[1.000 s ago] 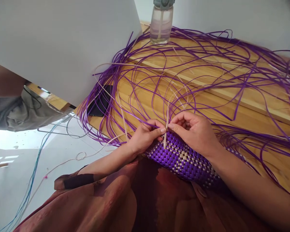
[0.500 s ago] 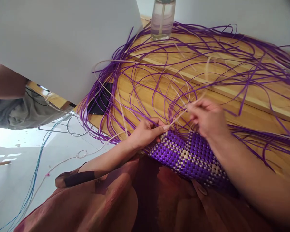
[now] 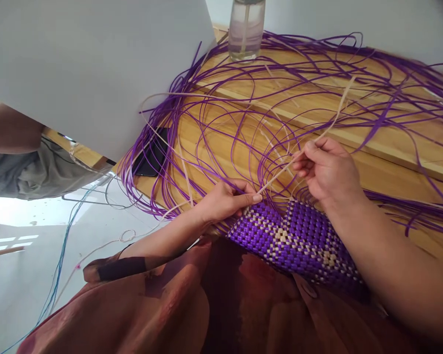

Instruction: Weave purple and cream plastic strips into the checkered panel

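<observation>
A purple and cream woven piece lies at the table's near edge, against my clothing. My left hand pinches the base of a cream strand at the piece's upper left edge. Farther right and higher, my right hand grips the same strand between thumb and fingers, and its free end rises beyond the hand. The strand runs straight between both hands. Long purple strands fan out from the weave in loops over the wooden table.
A clear bottle of liquid stands at the table's far side. A dark phone lies under strands on the left. A white panel covers the upper left, with another person's arm beside it.
My right hand has moved right and slightly up along the cream strand, whose free end now reaches farther right. My left hand has barely moved.
</observation>
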A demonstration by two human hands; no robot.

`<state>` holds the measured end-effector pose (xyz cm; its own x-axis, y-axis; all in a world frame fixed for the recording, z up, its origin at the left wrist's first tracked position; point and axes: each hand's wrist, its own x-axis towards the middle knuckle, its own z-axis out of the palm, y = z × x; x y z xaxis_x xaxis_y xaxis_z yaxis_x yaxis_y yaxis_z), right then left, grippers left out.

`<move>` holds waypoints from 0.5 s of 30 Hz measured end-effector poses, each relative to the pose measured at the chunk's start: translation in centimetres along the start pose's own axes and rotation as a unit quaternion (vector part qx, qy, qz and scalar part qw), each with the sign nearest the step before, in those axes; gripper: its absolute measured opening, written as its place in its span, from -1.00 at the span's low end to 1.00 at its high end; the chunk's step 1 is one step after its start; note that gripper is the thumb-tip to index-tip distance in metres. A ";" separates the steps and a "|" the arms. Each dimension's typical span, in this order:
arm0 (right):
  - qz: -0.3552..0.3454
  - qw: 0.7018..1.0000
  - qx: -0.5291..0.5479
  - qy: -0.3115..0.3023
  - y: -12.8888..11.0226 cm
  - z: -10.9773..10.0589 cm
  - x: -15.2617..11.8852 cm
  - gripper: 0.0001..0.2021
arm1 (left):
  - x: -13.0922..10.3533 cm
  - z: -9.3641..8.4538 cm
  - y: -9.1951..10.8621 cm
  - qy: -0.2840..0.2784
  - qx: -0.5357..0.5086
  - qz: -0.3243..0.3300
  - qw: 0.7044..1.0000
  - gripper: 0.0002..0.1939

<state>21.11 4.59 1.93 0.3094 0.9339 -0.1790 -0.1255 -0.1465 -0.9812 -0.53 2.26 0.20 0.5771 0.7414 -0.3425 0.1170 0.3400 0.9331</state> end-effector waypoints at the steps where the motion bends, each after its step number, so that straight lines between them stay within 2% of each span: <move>1: 0.010 1.000 -0.004 0.011 0.2 0.2 0.4 -0.76 | 0.0 0.1 -0.1 0.008 0.003 0.007 1.000 -0.64; 5: 0.075 0.996 -0.001 0.043 0.8 0.7 2.3 -0.77 | -0.2 -0.1 -0.7 0.032 0.024 0.013 0.999 -0.65; 9: 0.083 0.995 0.011 0.047 0.1 -1.3 2.1 -0.85 | -0.7 -0.8 -0.6 -0.014 0.067 -0.025 0.997 -0.66; 11: 0.053 0.997 -0.009 0.048 -0.3 -3.0 0.2 -0.81 | -0.9 -1.1 -0.6 -0.044 0.103 -0.028 0.993 -0.65; 13: -0.006 0.996 -0.084 0.027 -0.3 -4.7 -3.1 -0.76 | -0.9 -1.1 -0.7 -0.042 0.134 -0.011 0.990 -0.65; 14: -0.057 0.988 -0.146 -0.005 -0.1 -5.4 -5.0 -0.76 | -0.8 -1.1 -0.8 -0.035 0.154 -0.001 0.988 -0.65; 15: -0.105 0.965 -0.238 -0.045 0.3 -6.0 -7.0 -0.80 | -0.7 -0.9 -0.9 -0.024 0.179 0.011 0.983 -0.66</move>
<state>24.56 -3.93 2.48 0.1950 0.9807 0.0132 0.3847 -0.0641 -0.9208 -1.76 1.98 -0.50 0.6192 0.7152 -0.3243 0.3765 0.0921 0.9218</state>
